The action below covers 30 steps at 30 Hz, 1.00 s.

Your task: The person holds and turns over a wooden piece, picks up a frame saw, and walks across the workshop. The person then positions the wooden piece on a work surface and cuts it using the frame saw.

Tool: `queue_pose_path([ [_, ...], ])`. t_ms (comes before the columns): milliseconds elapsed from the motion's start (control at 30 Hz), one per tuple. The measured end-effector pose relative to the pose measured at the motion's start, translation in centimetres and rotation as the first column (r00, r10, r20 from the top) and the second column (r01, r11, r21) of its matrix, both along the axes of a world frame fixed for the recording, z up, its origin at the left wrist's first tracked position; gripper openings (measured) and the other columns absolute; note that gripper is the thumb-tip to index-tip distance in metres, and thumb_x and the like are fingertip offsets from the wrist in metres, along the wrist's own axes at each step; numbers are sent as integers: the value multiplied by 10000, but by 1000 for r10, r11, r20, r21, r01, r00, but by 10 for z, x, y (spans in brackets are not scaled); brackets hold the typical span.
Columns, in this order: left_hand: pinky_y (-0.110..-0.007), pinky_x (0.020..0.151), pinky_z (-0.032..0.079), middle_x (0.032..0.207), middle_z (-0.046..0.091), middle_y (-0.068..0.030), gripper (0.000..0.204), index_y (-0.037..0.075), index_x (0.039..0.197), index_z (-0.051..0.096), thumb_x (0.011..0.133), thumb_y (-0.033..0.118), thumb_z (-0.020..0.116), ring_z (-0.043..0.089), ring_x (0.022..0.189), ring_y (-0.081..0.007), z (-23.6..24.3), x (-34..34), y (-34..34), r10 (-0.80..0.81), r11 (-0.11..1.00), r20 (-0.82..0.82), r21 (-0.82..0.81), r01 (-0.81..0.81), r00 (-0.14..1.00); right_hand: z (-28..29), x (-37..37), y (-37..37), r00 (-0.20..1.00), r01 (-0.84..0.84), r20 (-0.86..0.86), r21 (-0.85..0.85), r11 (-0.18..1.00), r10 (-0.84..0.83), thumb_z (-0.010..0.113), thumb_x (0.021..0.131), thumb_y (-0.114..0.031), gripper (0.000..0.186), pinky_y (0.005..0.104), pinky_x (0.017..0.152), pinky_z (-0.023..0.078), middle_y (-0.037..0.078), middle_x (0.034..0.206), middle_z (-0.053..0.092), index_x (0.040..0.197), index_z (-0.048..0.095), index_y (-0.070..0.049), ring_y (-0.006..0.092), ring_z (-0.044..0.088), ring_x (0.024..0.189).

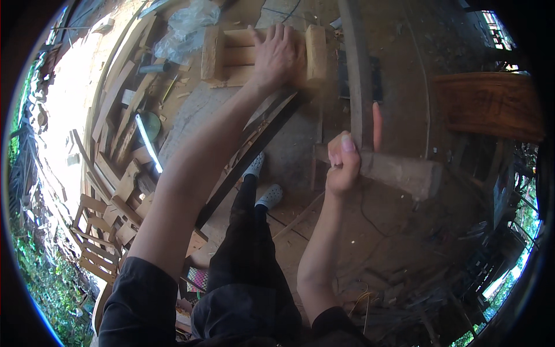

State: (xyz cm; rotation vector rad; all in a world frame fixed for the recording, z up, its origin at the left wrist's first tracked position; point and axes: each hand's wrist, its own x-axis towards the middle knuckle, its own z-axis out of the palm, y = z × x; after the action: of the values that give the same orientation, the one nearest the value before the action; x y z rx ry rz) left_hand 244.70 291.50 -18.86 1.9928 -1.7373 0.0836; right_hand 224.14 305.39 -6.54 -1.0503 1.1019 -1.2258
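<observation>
My left hand (278, 58) reaches forward and lies on a pale wooden frame (316, 55), its thumb and fingers apart over the bars. The frame has two thick end posts with several slats between them. My right hand (343, 165) is closed, thumb uppermost, where two thick wooden pieces meet. One is a long wooden bar (355, 63) running away from me; the other is a slightly blurred wooden block (404, 173) lying crosswise to the right. Whether the two are joined, I cannot tell. An orange-red, finger-like shape stands beside the bar.
A dark beam (254, 153) slants below the frame towards my legs. Offcuts and boards (115, 121) pile up on the left, with a clear plastic bag (188, 26) at the far left. A brown wooden panel (488, 104) is at the right. My shoes (270, 196) are on the floor.
</observation>
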Motion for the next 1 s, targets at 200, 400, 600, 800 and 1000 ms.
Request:
queue_pose_path([
  [200, -725, 1164, 198, 1248, 611, -195, 467, 2, 1237, 588, 994, 395, 519, 533, 1288, -365, -3, -15, -7, 69, 997, 6, -28, -69, 998, -20, -13, 28, 981, 34, -183, -133, 991, -58, 612, 898, -266, 779, 268, 784, 460, -17, 732, 519, 1567, 350, 33, 90, 511, 715],
  [400, -719, 1138, 236, 1209, 631, -193, 472, -7, 1199, 597, 975, 402, 519, 548, 1255, -368, -10, -5, -13, 89, 993, 91, -89, -81, 992, -6, -66, 162, 993, 108, -39, -32, 994, -110, 581, 908, -218, 757, 321, 670, 475, 101, 762, 585, 1554, 315, 73, 161, 544, 691],
  [600, -738, 1127, 220, 1194, 608, -212, 441, -14, 1194, 584, 985, 368, 520, 543, 1231, -376, -7, -15, -2, 2, 997, 63, -80, 3, 998, -11, -93, 230, 972, 111, -179, -216, 970, -151, 553, 907, -173, 761, 310, 547, 430, 69, 686, 515, 1565, 244, 53, 163, 460, 570],
  [800, -731, 1140, 195, 1205, 575, -239, 428, -20, 1213, 555, 1004, 350, 508, 516, 1239, -396, 11, -10, 1, -42, 998, 47, 51, 40, 998, -4, -79, 209, 987, 86, -110, -252, 964, -117, 557, 913, -166, 796, 293, 500, 382, 24, 613, 443, 1589, 189, 33, 135, 395, 527],
  [1000, -733, 1139, 199, 1197, 575, -233, 420, -14, 1213, 549, 1001, 347, 521, 515, 1237, -401, 4, -4, -9, 24, 1000, -26, -6, -24, 999, 17, -75, 168, 987, 118, -90, -179, 977, -135, 551, 895, -155, 805, 287, 482, 359, 26, 600, 433, 1571, 184, 80, 131, 382, 499],
])
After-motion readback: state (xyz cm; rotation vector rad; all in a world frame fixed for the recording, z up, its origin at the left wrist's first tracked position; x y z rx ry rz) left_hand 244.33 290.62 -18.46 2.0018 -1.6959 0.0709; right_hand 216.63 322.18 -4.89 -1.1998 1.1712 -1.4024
